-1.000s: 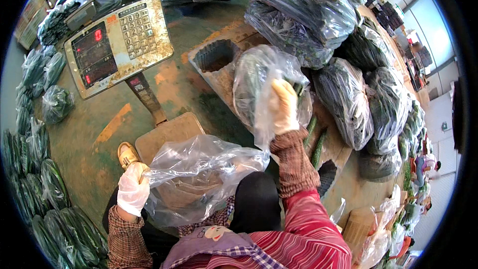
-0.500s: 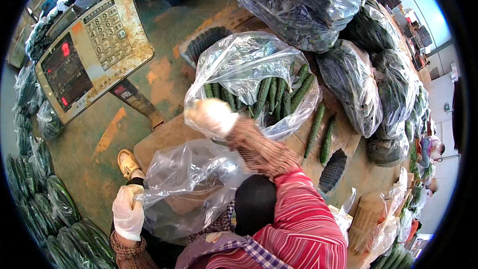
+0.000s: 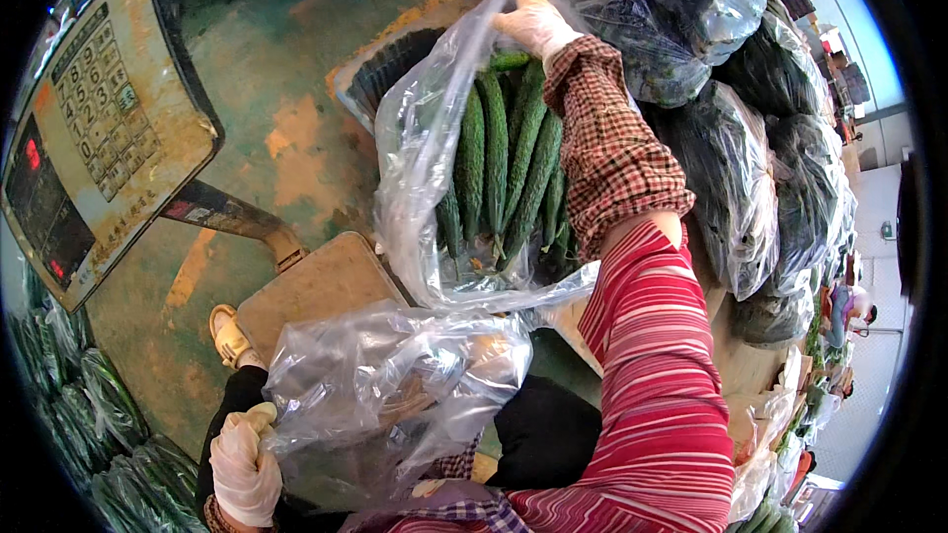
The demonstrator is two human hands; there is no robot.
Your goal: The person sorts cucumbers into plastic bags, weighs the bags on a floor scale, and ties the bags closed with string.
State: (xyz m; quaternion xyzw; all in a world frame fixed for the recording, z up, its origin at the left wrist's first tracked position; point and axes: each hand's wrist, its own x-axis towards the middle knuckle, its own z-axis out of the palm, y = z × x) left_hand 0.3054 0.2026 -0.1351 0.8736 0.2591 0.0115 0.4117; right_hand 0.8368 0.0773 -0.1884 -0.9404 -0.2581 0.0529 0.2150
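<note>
— Anything hard to see?
— Yes. Can't follow the cucumbers [image 3: 497, 163] to the right side, covered there by the checked sleeve [image 3: 622, 138]. Can't trace the whole scale platform [image 3: 311, 286], lying partly behind a slack clear bag [image 3: 336, 365], nor the scale's keypad head [image 3: 109, 123] beyond the left edge of view.
— Where to find the cucumbers, then?
— Bunched inside the open plastic sack [image 3: 400, 188], beyond the slack clear bag.
— And the grips?
— Clamped on the sack's far rim with the gloved right hand [image 3: 536, 22], with some fingertips lost behind film. Pinching the slack clear bag with the gloved left hand [image 3: 245, 469].
— Changed since half a second ago?
— Moved the right from the sack's near-left rim to the far one. Now showing more cucumbers, with less film over them. Kept the left closed on its bag.
</note>
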